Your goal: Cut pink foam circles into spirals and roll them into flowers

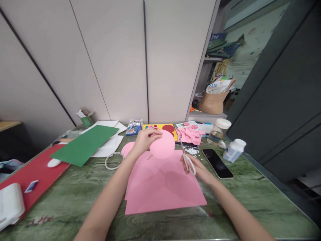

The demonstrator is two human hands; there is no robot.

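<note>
My left hand [145, 140] pinches the top edge of a round pink paper piece [163, 145] and holds it up above a large pink paper sheet [163, 182] lying on the green table [75, 201]. My right hand [198, 169] grips white-handled scissors [187, 159], with the blades pointing up and away beside the round piece's right edge. Another pink cut-out [127, 148] lies by my left wrist.
A green sheet [85, 144], white papers and a red sheet [30, 174] lie to the left, with a white tape ring [114, 160]. To the right are a phone [217, 163], a glass jar [218, 132], a white bottle [234, 150] and pink scraps [192, 135]. A paint set [134, 128] is at the back.
</note>
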